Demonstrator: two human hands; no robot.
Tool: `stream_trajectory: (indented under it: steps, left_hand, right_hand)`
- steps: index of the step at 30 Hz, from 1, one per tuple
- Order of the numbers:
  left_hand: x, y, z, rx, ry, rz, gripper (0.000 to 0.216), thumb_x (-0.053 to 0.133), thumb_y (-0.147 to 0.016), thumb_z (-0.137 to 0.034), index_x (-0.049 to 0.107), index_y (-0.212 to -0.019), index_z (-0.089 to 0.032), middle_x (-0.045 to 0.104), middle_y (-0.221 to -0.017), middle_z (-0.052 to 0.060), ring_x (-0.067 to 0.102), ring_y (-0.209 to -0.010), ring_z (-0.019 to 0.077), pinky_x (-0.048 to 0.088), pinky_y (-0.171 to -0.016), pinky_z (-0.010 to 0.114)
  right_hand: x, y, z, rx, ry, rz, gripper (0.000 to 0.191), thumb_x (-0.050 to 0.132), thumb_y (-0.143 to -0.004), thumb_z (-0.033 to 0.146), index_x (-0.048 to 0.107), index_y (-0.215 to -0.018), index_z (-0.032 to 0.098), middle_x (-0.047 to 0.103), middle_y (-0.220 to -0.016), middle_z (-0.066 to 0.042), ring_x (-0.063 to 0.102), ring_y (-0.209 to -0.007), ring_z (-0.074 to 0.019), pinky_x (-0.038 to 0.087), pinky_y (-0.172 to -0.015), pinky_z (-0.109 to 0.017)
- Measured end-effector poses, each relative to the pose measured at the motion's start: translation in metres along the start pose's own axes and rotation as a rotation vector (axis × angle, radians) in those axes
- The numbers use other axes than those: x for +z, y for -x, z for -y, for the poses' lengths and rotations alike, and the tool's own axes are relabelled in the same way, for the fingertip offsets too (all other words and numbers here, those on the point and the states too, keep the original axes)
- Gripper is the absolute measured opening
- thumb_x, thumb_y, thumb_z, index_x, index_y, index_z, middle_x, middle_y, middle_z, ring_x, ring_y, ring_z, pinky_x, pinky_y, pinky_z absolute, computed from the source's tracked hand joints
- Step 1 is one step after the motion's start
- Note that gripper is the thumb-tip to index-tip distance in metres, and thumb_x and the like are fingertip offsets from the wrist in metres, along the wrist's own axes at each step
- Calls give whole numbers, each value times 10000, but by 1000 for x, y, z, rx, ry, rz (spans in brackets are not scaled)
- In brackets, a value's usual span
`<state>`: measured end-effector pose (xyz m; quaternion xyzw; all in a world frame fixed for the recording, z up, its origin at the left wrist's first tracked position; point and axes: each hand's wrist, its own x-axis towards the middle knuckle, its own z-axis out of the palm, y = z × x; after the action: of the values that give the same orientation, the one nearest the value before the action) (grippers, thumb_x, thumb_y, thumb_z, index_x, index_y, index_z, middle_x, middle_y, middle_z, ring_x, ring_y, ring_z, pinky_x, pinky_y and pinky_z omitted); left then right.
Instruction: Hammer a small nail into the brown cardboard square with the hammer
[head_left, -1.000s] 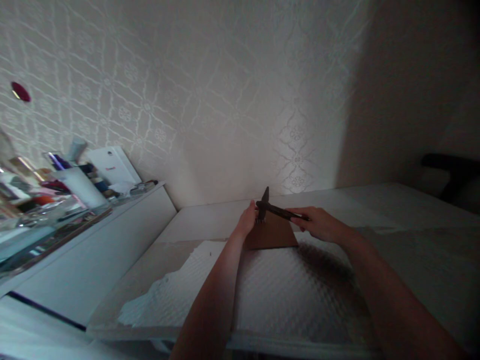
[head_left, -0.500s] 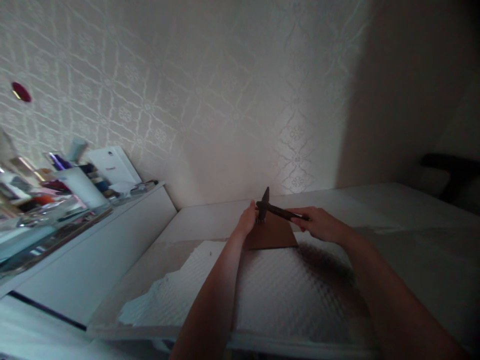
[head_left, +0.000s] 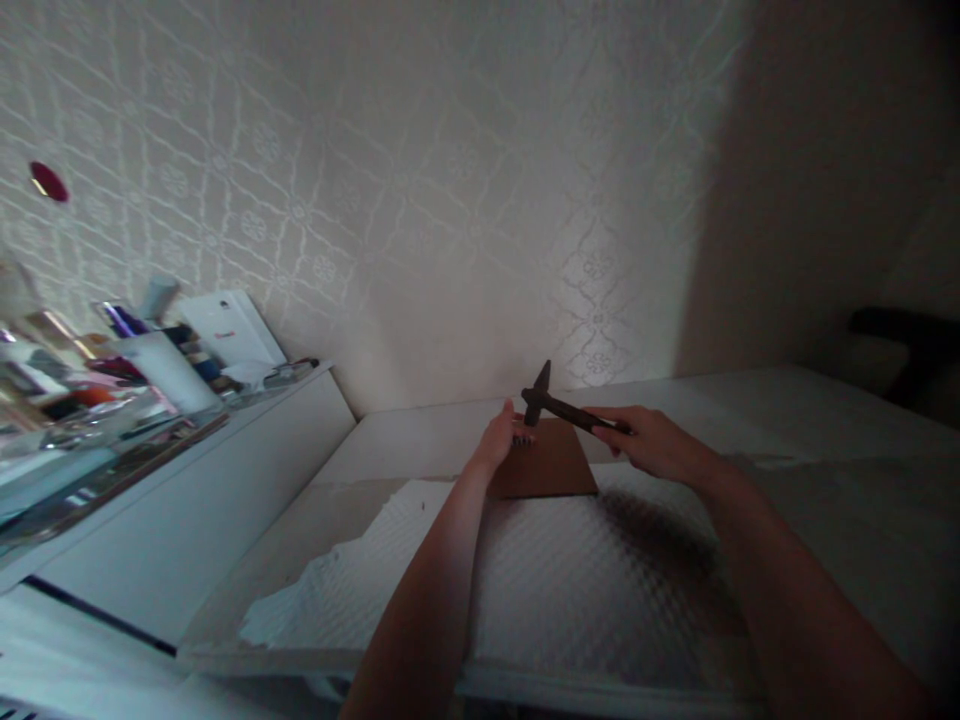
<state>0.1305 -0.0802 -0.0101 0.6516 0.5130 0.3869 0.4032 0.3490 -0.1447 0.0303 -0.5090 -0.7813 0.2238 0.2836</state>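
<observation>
Lifted since a second ago: hammer head now clear above brown board, no longer down at left fingertips. Head view only: right hand clenched round handle, long axis running from that hand up-left toward head; left hand at board's left edge just below head, pinching something small, too dim to tell. Board flat on white textured mat, on table.

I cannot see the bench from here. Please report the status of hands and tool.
Right hand grips hammer, head raised. Left hand rests at brown board. Nothing between hammer and board.
</observation>
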Motion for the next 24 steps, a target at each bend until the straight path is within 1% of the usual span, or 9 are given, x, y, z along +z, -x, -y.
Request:
stream_trajectory:
  steps: [3, 7, 10, 15, 18, 22, 24]
  left_hand:
    - [0, -1, 1, -3, 31, 22, 676, 110, -861, -582, 593, -895, -110, 686, -832, 106, 604, -907, 215, 353, -926, 349]
    - [0, -3, 3, 10, -3, 10, 688, 107, -857, -589, 598, -882, -108, 685, -804, 109, 599, -908, 216, 352, -924, 344]
    - [0, -3, 3, 16, -9, 11, 687, 117, -856, -589, 603, -870, -105, 683, -792, 110, 605, -878, 221, 357, -913, 350]
    - [0, -2, 2, 6, -13, 2, 689, 120, -852, -599, 603, -883, -108, 685, -750, 102, 597, -904, 217, 335, -940, 341]
    - [-1, -3, 3, 14, -9, 1, 682, 133, -851, -596, 605, -901, -107, 686, -780, 99, 603, -895, 220, 347, -928, 352]
    - [-1, -4, 4, 31, -48, 4, 714, 92, -847, -594, 630, -796, -127, 686, -789, 106, 591, -921, 228, 336, -945, 348]
    - [-1, -4, 4, 41, -66, -3, 726, 88, -842, -601, 635, -791, -126, 687, -808, 115, 581, -945, 236, 330, -950, 352]
  right_hand:
    - [0, 0, 0, -8, 25, 20, 449, 394, -827, 287, 535, -1237, 172, 556, -600, -18, 441, -471, -102, 336, -491, -215]
    - [1, -1, -1, -26, 33, -11, 446, 391, -828, 283, 534, -1238, 179, 562, -607, -20, 448, -478, -103, 332, -486, -212]
    - [1, -1, -1, -11, 35, 5, 445, 397, -825, 282, 539, -1233, 177, 566, -609, -23, 454, -487, -107, 334, -485, -213]
    - [2, 0, -2, -12, 22, -23, 448, 394, -825, 285, 537, -1233, 169, 547, -583, -18, 464, -496, -111, 343, -485, -211]
    - [2, -1, -4, -11, 27, -3, 445, 399, -823, 286, 540, -1231, 176, 547, -578, -14, 464, -494, -111, 340, -486, -213]
    - [2, -1, -3, -11, 26, -19, 440, 398, -826, 287, 542, -1228, 182, 551, -586, -10, 474, -508, -113, 341, -501, -214]
    - [2, -1, -2, -8, 26, -14, 441, 398, -827, 286, 541, -1229, 178, 547, -586, -9, 466, -498, -111, 336, -495, -213]
